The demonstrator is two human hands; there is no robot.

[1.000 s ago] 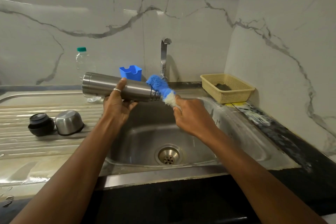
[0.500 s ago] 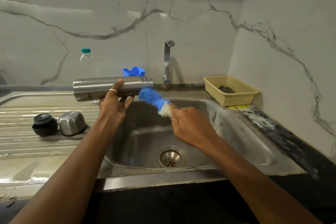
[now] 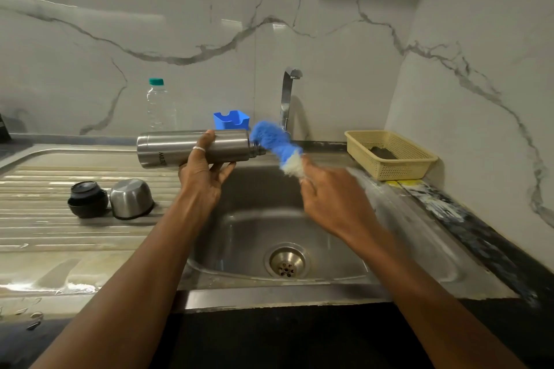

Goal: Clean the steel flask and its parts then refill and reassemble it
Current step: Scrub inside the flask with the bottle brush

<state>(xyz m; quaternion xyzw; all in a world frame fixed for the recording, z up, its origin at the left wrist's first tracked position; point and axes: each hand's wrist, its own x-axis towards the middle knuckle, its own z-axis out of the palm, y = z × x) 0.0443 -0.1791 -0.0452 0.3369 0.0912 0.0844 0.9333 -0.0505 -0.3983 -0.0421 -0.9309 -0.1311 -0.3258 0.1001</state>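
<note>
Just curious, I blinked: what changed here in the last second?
The right hand swung the blue brush from under the neck of the flask back up to its mouth. The flask, tilted mouth-down a second ago, is about level. Unchanged: the left hand grips the flask, the right hand holds the brush, black lid and steel cup sit on the drainboard.

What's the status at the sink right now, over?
Left hand grips flask, sideways over sink. Right hand holds brush at flask mouth. Cap and cup on drainboard, nothing in the way.
</note>
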